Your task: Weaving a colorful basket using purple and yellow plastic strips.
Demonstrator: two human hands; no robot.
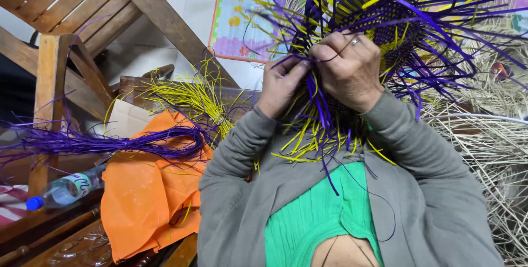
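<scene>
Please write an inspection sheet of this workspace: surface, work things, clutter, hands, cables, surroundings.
Surface: orange cloth over dark wooden furniture.
Job's things: purple and yellow woven piece, loose strands hanging.
Clutter: purple strand bundle, yellow strand bundle, plastic bottle lying on its side.
Hands: left hand pinches strands; right hand grips the weave.
Cables: nothing seen.
Surroundings: wooden chair, colourful mat, pale straw pile.

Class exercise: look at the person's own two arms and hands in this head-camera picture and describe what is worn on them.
Both arms are covered to the wrist by long sleeves of a plain grey knitted cardigan, loose and softly creased. The left hand is bare, with no ring or watch that shows. The right hand wears a thin, pale metal ring on one finger. No gloves, bracelets or markings can be seen.
</scene>
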